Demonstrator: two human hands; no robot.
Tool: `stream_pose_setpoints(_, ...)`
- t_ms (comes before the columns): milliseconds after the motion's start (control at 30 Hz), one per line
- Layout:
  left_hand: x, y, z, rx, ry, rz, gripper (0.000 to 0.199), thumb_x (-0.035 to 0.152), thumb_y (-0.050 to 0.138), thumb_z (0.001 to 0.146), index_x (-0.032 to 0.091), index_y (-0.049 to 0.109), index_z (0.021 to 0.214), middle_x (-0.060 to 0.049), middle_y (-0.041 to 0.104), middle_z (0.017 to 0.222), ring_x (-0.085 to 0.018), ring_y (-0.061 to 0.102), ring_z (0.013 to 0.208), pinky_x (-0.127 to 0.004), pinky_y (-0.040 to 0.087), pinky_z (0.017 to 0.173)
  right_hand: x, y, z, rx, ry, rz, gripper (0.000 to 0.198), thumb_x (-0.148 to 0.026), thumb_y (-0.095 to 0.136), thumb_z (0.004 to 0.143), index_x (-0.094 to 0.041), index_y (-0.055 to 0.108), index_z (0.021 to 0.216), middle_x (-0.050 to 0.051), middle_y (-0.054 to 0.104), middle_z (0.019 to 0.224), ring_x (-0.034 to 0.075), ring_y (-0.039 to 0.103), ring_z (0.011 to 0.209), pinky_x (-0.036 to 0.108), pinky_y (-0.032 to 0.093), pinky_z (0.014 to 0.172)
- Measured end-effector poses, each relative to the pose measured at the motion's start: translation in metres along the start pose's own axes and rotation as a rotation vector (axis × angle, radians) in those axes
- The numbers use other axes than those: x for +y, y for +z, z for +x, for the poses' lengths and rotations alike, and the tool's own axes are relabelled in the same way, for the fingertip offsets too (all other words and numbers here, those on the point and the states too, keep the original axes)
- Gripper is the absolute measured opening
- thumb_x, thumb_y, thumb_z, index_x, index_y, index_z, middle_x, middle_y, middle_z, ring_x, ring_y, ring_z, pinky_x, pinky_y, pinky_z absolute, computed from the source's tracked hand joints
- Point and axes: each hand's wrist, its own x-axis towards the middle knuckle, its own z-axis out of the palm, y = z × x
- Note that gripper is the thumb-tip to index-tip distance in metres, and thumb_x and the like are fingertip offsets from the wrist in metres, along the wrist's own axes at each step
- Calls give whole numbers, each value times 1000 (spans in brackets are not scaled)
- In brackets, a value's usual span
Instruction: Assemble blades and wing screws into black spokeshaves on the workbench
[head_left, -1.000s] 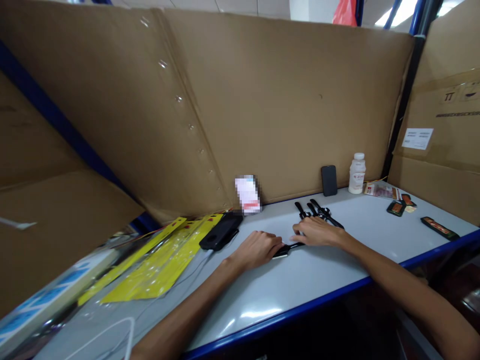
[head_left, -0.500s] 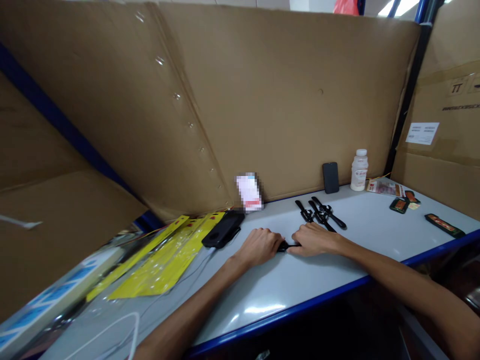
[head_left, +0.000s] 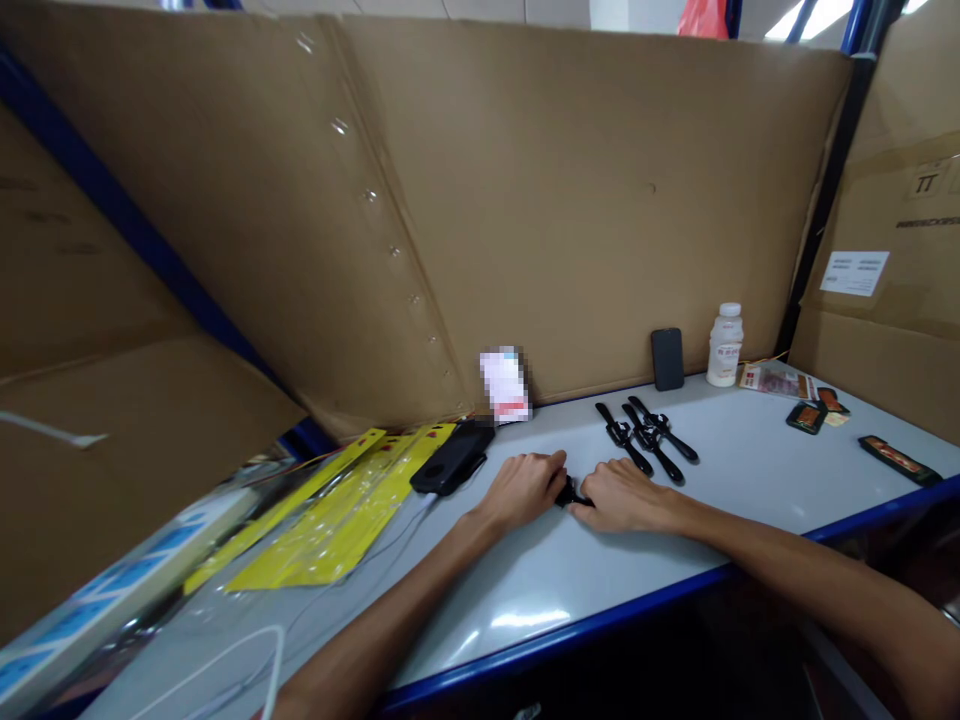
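A white cable (head_left: 225, 665) lies nearest on the pale grey tabletop with a blue edge (head_left: 570, 570), beside flat yellow plastic packets (head_left: 330, 515). Further in, the left hand (head_left: 525, 487) and right hand (head_left: 619, 497) rest knuckles up, curled close together, both pinching a small black watch-like piece (head_left: 570, 493) that shows only between them. Left of the hands sits a black case (head_left: 452, 458); behind the right hand lie three black strapped watches (head_left: 646, 434). Against the brown cardboard wall (head_left: 570, 210) stand a dark phone (head_left: 667, 358) and a white bottle (head_left: 724, 345).

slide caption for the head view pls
Both hands meet on a small black part on the grey table.
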Motion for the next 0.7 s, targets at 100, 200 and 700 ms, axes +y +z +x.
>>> stream_pose_setpoints(100, -6, 1, 0, 19, 71, 10, 22, 27, 40, 99, 22, 61, 94, -6, 73, 92, -22, 69, 81, -30, 36, 65, 3, -1, 1, -9, -3, 9, 47, -45, 43, 96, -12, 77, 94, 20, 75, 89, 30, 69, 83, 37, 43, 73)
stream_pose_setpoints(200, -9, 3, -1, 56, 175, 50, 24, 27, 37, 101, 22, 61, 100, -6, 72, 96, -22, 68, 80, -30, 35, 63, 4, -3, 0, -20, -10, 20, 46, -45, 44, 95, -14, 77, 92, 18, 75, 88, 28, 69, 82, 35, 42, 72)
stream_pose_setpoints(700, -17, 8, -2, 85, 265, -121, 27, 28, 46, 98, 19, 65, 80, -3, 70, 75, -16, 63, 65, -27, 33, 59, 6, -3, 1, -27, -17, 31, 47, -46, 44, 96, -14, 78, 93, 18, 75, 91, 30, 69, 86, 35, 41, 71)
